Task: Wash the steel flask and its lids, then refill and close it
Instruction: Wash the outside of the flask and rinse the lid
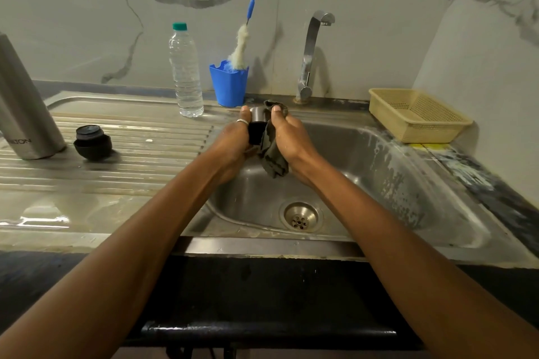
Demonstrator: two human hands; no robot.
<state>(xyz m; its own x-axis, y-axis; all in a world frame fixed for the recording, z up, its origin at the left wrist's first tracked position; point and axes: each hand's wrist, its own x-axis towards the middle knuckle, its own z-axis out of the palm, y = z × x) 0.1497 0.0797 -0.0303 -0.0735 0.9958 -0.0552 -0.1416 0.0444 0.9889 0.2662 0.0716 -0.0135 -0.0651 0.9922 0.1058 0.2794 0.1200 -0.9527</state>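
Observation:
Over the steel sink (364, 154) my left hand (233, 143) grips a small steel lid (258, 116) with a dark inside. My right hand (291, 137) holds a dark grey-green cloth (272, 154) against that lid; the cloth hangs down between both hands. The steel flask (23, 102) stands upright at the far left on the ribbed drainboard. A black inner lid (92, 143) rests on the drainboard just right of the flask.
A clear plastic water bottle (186, 73) with a green cap stands behind the drainboard. A blue cup (229, 84) holds a blue-handled bottle brush (242, 46). The tap (310, 55) rises behind the sink. A beige basket (417, 115) sits at the right. The drain (301, 216) lies below.

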